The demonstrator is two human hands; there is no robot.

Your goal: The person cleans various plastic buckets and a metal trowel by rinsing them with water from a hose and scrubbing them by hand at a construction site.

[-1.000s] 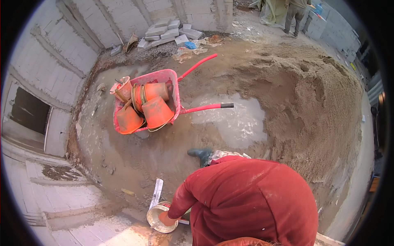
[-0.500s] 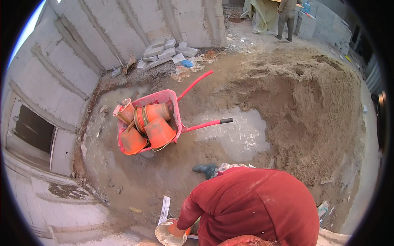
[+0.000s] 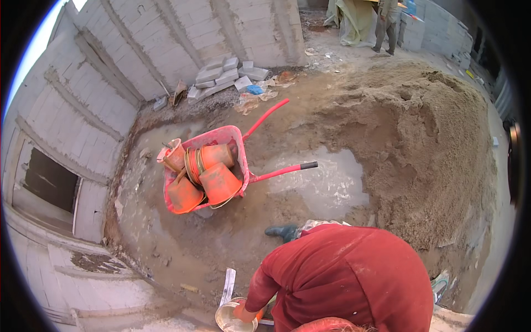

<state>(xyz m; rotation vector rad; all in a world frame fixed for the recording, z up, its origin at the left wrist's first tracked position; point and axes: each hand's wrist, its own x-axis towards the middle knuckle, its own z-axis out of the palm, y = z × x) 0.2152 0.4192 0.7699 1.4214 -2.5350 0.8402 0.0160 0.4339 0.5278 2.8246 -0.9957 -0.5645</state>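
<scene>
Neither of my hands shows in the picture. Nearest to me, at the lower edge, a co-worker in a red top (image 3: 354, 271) bends forward, with a dark rubber boot (image 3: 284, 232) beyond. The co-worker's orange-looking hand (image 3: 242, 313), perhaps gloved, reaches into a whitish bucket (image 3: 225, 320). Whether its fingers grip anything in there is hidden. A pale flat strip (image 3: 228, 285) lies against the bucket's far side. Left of centre stands a red wheelbarrow (image 3: 225, 133), loaded with several orange buckets (image 3: 220, 183), some tipped on their sides.
A big sand heap (image 3: 431, 160) fills the right side. Shallow water (image 3: 326, 182) lies on the muddy ground beside the wheelbarrow's handles. Grey blocks (image 3: 218, 77) are piled along the far block wall (image 3: 227, 33). Another person (image 3: 384, 27) stands at the far right.
The whole view has shifted a little, so the wheelbarrow and bucket sit slightly more right and lower. The co-worker stays bent, hand still in the bucket. The far person has shifted posture slightly.
</scene>
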